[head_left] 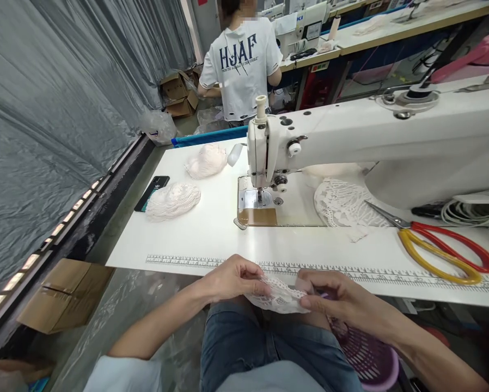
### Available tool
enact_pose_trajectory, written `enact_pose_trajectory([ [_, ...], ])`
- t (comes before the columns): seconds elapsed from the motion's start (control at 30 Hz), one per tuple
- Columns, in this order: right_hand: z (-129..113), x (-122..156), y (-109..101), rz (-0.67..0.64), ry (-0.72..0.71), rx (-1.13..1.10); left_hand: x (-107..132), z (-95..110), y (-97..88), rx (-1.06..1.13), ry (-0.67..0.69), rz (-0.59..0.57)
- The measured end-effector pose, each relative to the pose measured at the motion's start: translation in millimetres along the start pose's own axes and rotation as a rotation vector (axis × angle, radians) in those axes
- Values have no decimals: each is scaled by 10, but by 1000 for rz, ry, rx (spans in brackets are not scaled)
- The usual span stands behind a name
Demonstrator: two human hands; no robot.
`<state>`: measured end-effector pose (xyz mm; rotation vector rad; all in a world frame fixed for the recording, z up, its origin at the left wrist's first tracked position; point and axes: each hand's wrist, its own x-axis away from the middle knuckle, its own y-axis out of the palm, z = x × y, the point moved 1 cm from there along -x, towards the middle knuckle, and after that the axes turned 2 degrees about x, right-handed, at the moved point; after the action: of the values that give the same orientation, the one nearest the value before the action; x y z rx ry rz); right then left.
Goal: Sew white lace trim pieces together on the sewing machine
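I have the left fingers [253, 287] and right fingers [321, 305] pinched on one white lace piece [283, 299] between them; beyond the left fingers, two pale rounded lace bundles [173, 200] lie on one white worktop [203, 237].

Ahead of the left hand [233, 279], I have room between lace bundle [173, 201] and sewing machine [334, 140]; scissors [408, 224] obstruct the right.
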<state>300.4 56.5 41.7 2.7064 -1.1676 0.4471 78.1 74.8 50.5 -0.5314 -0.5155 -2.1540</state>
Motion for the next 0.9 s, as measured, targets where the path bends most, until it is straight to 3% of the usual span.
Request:
enact_pose_trajectory([
  [0.2, 54, -7, -31, 44, -28, 88, 10, -26, -31, -97, 99, 22],
  [0.57, 9, -13, -18, -6, -3, -25, 53, -23, 17, -334, 202, 65],
  [0.73, 29, -24, -38, -4, 2, -11, 55, -12, 25, -363, 203, 82],
  [0.9, -7, -68, 10, -74, 23, -66, 69, 15, -14, -310, 154, -1],
])
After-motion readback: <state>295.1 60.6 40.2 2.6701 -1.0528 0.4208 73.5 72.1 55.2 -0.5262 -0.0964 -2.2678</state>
